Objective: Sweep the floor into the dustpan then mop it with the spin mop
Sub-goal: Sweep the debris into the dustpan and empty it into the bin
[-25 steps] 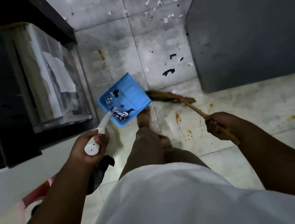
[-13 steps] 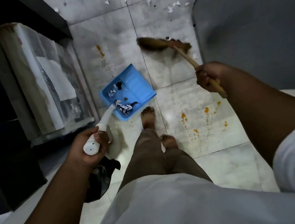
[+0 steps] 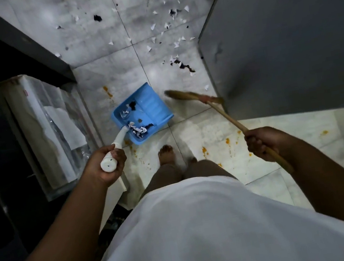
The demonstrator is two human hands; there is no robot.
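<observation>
Left hand (image 3: 105,162) is wrapped around the white handle (image 3: 111,156) of the dustpan (image 3: 151,106), fingers curled tight, handle end sticking out below the fist. Right hand (image 3: 260,145) is clenched around the wooden stick of the broom (image 3: 219,108), stick end poking out behind the wrist.

Dustpan: blue plastic, ribbed inner floor, raised side walls, white handle socketed into its back corner. It sits on the floor (image 3: 92,29) just ahead of the person's bare foot (image 3: 165,152), open mouth facing right toward the broom. Cannot tell if the lip is flat on the tile or tilted. Inside: white and black scraps bunched near the handle end, a few more against the far wall.

Broom: brown bristle head (image 3: 181,94), blurred, just right of the dustpan mouth, not touching it. Red binding where head meets stick. Stick runs diagonally down to the right hand, close along the edge of the grey cabinet (image 3: 286,31).

Floor: light marbled tiles with dark grout lines. White paper bits (image 3: 171,25) are scattered across the far tiles, thickest near the cabinet's far corner. A dark patch of black scraps (image 3: 185,66) lies beyond the broom head, near the cabinet edge. Orange stains (image 3: 227,141) are spattered on the near tile between the foot and the right hand, with 1 more streak beyond the dustpan.

Left edge: dark counter (image 3: 14,38), and below it a plastic-wrapped bundle (image 3: 56,127) standing against the wall.
</observation>
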